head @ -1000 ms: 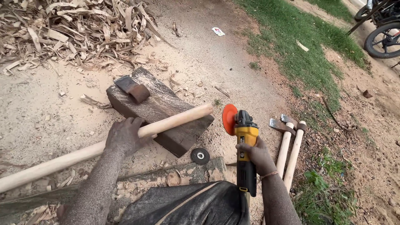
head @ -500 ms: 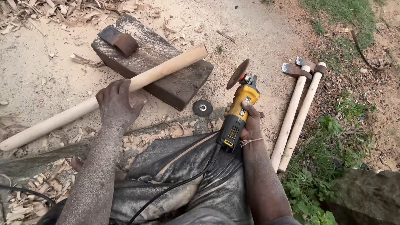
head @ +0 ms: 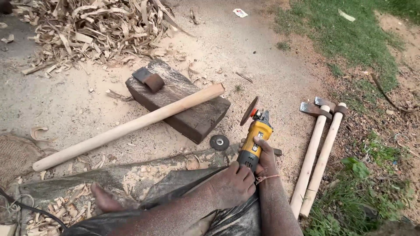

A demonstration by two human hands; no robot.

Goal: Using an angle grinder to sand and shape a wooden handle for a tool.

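Both hands are on the angle grinder [head: 253,142], low in front of the person, with its disc [head: 250,111] lifted off the ground and pointing toward twelve o'clock. The right hand [head: 265,158] is wrapped around the yellow-and-black body from the three o'clock side. The left hand [head: 232,183] is closed over the rear end of the body, near where the cable would enter, though I can't quite see what its fingers press there.

The round wooden handle [head: 131,126] lies untouched at about ten o'clock, its far end propped on the dark wooden block [head: 183,105], its near end on the sandy ground [head: 65,105]. A rusty axe head [head: 148,79] sits on the block's far corner. A loose grinding disc [head: 219,142] lies on the ground just at nine o'clock of the grinder. Two finished axes [head: 317,153] lie side by side at three o'clock, and a heap of wood shavings [head: 87,30] at eleven.

For a good grip here, I'd judge both hands should stay firmly around the body, disc kept clear of the dark cloth [head: 175,192] over the lap and the bare foot [head: 105,199].
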